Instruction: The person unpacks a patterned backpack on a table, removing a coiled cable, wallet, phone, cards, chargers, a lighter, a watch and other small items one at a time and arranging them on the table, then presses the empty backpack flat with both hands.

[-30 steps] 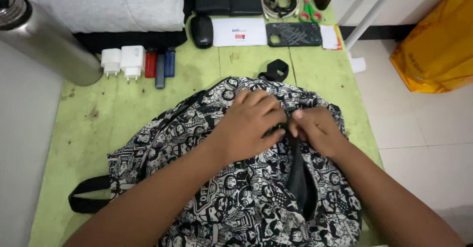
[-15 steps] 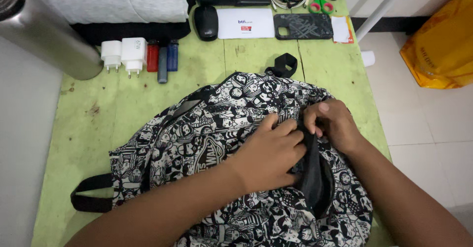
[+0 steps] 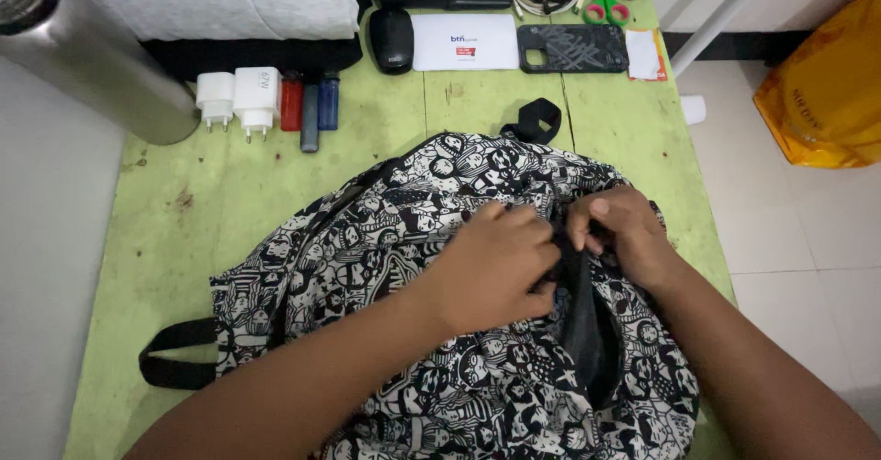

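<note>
Both hands pinching backpack's open zipper edge
Left hand (image 3: 496, 272), right hand (image 3: 619, 235) gripping patterned fabric backpack (image 3: 367, 249) (long axis diagonal, handle loop pointing away).

A backpack (image 3: 395, 286) lies in the middle of the table (image 3: 184, 230), both hands on it, the left hand (image 3: 491, 272) just left of the right hand (image 3: 619, 235) at its opening. Behind it sit two chargers (image 3: 237, 97), a mouse (image 3: 392, 39), a card (image 3: 465, 41) and a phone case (image 3: 573, 48) in a row. A metal bottle (image 3: 87, 56) stands at the far left.

Matt printed cloth backpack (image 3: 385, 267); brushed metal bottle (image 3: 92, 65).
</note>
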The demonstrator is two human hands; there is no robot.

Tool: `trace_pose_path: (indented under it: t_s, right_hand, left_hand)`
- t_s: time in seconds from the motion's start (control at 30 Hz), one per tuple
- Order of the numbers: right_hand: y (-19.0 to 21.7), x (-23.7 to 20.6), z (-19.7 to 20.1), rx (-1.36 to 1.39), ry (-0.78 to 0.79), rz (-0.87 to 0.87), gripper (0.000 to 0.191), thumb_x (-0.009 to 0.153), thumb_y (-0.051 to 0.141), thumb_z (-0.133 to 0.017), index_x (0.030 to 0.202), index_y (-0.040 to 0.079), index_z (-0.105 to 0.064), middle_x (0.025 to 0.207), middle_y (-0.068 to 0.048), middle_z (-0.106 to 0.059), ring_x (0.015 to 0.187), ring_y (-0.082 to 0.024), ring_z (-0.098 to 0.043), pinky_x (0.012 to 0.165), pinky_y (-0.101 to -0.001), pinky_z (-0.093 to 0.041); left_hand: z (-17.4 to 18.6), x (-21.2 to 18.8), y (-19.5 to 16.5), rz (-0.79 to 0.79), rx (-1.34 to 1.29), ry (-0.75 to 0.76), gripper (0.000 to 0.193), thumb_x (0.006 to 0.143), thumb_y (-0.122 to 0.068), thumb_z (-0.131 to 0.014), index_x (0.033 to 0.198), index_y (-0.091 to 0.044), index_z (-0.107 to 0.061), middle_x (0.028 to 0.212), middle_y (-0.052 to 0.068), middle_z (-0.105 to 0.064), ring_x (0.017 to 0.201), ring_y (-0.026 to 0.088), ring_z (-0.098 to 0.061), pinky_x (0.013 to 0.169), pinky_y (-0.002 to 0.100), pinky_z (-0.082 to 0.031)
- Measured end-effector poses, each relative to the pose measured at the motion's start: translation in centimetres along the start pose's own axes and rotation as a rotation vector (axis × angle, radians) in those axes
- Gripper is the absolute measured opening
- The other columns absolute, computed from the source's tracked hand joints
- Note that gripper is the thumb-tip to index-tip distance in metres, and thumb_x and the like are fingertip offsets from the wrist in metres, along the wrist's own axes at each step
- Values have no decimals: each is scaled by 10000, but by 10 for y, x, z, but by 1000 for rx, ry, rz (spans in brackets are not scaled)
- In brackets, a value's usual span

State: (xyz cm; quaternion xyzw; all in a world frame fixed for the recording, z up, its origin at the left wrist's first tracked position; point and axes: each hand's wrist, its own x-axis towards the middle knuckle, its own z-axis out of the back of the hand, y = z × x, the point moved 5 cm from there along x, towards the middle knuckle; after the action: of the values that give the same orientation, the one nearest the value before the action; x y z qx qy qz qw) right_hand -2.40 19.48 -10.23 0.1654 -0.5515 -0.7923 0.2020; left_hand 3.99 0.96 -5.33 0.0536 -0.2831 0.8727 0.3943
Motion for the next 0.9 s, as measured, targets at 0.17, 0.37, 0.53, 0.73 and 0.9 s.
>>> trace_pose_path:
  t_s: [0.17, 0.37, 0.53, 0.73, 0.9]
  right_hand:
    - [8, 1, -8, -56, 27, 31, 627, 1060, 423, -386, 686, 13, -679, 534, -19, -525, 498, -128, -475, 512, -299, -392]
    - [14, 2, -15, -105, 81, 14, 439, 1033, 321, -539, 796, 31, -770, 554, -9, -546, 524, -98, -495, 513, -289, -410]
    - [21, 1, -19, -137, 131, 92, 122, 872, 153, -768, 912, 38, -761, 656, 45, -594, 587, -34, -496, 515, -255, -393]
    - [22, -1, -24, -167, 141, 33, 136, 800, 103, -845, 895, 46, -767, 574, 68, -482, 525, -24, -399, 472, -247, -331]
    - [25, 1, -27, -89, 142, -4, 113, 817, 83, -828, 894, 44, -755, 606, 56, -481, 543, -30, -399, 487, -248, -319]
  left_hand:
    - [20, -7, 36, 73, -369, 19, 218, 728, -239, -787, 896, -102, -765, 863, 35, -678, 878, 217, -644, 767, 374, -519]
    - [20, -3, 58, 76, -721, 81, 260, 802, -165, -806, 1050, -87, -787, 832, -10, -697, 710, 72, -634, 655, 240, -532]
    - [9, -2, 69, 222, -828, 130, 294, 828, -134, -776, 1119, -91, -775, 763, -37, -679, 676, 35, -565, 608, 228, -472]
    - [5, -2, 72, 236, -913, 96, 276, 898, -86, -726, 1172, -80, -755, 744, -40, -636, 660, 31, -516, 590, 229, -441]
    - [4, -2, 73, 218, -893, 73, 270, 916, -92, -721, 1183, -70, -753, 761, -30, -643, 661, 35, -525, 593, 229, -450]
